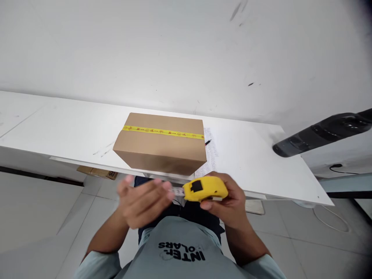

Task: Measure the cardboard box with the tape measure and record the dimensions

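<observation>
My right hand [229, 201] is wrapped round a yellow tape measure [207, 188] with a black patch on its upper side. A short length of its pale blade [178, 191] sticks out to the left. My left hand [145, 201] is at the blade's end, slightly blurred, with its fingers stretched out toward the blade and the thumb apart. Whether the fingertips touch the blade I cannot tell. Just beyond both hands, a closed brown cardboard box [162, 149] sits on the white table [72, 130], with yellow printed tape along its top.
Right of the box lie a sheet of written paper [212, 155] and a dark pen [208, 142], both partly hidden by it. A black cylindrical device [314, 137] slants over the table's right end. A flat carton [97, 172] shows beneath the table's front edge. Behind rises a white wall [145, 50].
</observation>
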